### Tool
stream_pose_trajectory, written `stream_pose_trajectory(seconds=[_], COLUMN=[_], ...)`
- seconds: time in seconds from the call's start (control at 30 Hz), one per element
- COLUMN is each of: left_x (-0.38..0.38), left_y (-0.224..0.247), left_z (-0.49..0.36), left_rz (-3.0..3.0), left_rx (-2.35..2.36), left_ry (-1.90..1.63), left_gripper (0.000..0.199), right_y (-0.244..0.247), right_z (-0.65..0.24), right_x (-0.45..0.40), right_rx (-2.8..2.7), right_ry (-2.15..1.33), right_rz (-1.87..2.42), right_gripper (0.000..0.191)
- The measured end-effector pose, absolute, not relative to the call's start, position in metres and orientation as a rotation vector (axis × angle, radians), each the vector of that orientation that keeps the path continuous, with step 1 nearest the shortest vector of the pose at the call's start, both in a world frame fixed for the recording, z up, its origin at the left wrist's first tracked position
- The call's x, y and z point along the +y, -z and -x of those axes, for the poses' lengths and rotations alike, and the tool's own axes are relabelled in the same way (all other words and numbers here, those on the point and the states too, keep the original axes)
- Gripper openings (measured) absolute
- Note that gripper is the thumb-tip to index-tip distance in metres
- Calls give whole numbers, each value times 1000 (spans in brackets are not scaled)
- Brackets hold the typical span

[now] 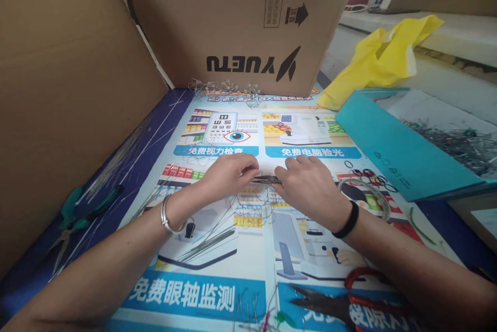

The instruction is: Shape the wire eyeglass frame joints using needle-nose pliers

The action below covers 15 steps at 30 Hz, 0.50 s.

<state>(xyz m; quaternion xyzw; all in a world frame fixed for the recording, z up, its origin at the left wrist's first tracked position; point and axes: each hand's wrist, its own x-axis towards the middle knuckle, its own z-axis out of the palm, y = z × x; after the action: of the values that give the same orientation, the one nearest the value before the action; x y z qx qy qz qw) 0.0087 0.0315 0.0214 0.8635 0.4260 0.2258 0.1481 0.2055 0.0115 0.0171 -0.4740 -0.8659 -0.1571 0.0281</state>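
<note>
In the head view, my right hand (310,187) is closed around small pliers (267,179), whose jaws point left. My left hand (229,176) is pinched just at the tips of the jaws, on something too small to make out. Thin looped wires (252,207) hang and lie below both hands on the printed sheet. A bundle of straight wires (207,244) lies on the sheet beneath my left forearm. Black rings (365,172) and a coil of clear line (382,195) are to the right of my right hand.
Red-handled scissors (326,303) lie at the front right, beside tangled wires (252,316). Teal-handled pliers (72,223) are at the left. A blue box (407,150) with wire scraps and a yellow bag (380,60) stand right. Cardboard (233,21) rises behind wire pieces (252,95).
</note>
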Motion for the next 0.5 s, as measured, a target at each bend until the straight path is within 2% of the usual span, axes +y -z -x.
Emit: stream_pose_trajectory(seconds=[0.5], left_x=[30], left_y=[-20], left_z=[-10], left_rz=[-2353], left_rx=[1330], left_ry=[-686], left_gripper=[12], right_y=[-18], right_z=[-203], right_x=[5], right_rx=[-2651], right_ry=[601], right_rz=[1360], right_gripper=[18])
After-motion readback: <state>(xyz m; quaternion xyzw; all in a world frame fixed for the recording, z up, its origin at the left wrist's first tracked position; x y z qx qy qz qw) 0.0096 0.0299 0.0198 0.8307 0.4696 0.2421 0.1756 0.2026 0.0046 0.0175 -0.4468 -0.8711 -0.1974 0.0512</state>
